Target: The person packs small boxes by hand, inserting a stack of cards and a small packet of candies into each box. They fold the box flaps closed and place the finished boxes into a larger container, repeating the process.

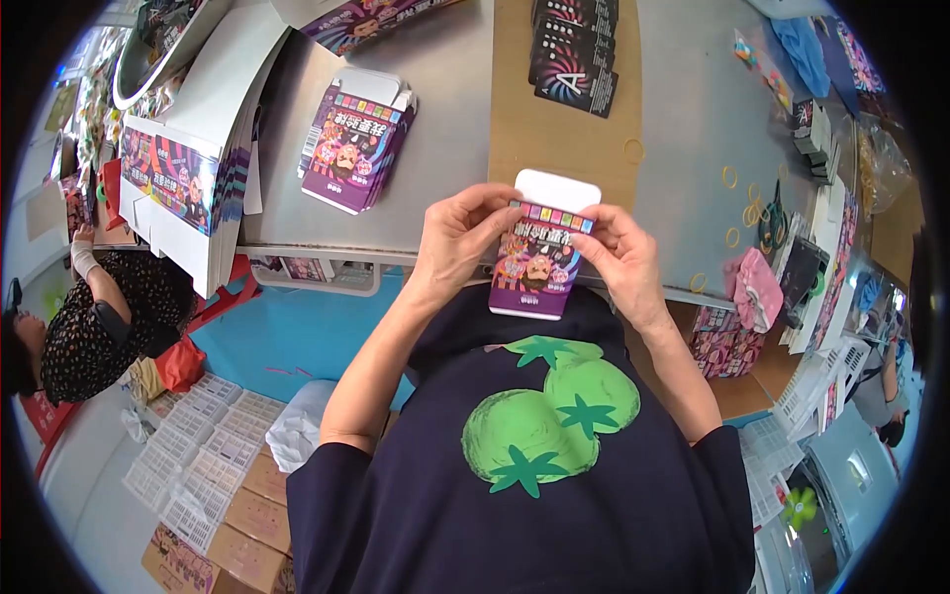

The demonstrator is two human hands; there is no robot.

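Note:
Between my two hands is a small purple card box with a white top flap standing up. My left hand pinches its upper left corner, near the flap's base. At the upper right corner, the fingers and thumb of my right hand grip the box. Its printed front faces up, close to my shirt at the table's edge. A stack of similar purple boxes lies on the metal table to the left. Fanned black cards rest on the brown cardboard sheet ahead of my hands.
Tall stacks of flat printed cartons stand at the left. Rubber bands, green-handled scissors and a pink cloth lie at the right. Another person works at far left. White plastic crates and cardboard boxes are on the floor.

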